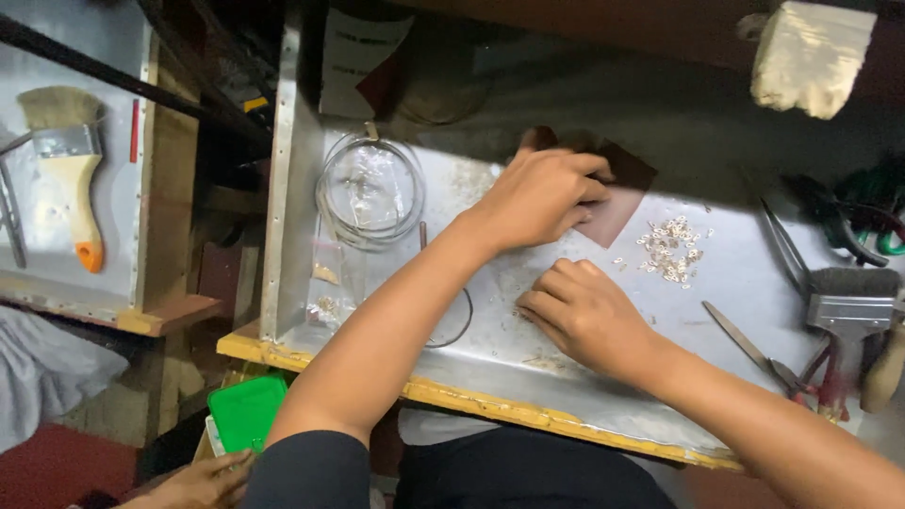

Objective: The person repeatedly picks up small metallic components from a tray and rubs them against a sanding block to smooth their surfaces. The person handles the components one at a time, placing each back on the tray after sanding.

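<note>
Fingers of the left hand (542, 193) press a brown sheet (617, 203); right hand (589, 316) curled, silver bits (669, 250) just beside.

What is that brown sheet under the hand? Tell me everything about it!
The brown sheet is a thin, flat, dark reddish-brown piece, like paper or sandpaper. It lies flat on the shiny metal tray, near its far side. The left hand presses down on it and hides much of it, so only its right corner and a bit of the top edge show. A pile of small silvery rings sits just beside it.
</note>
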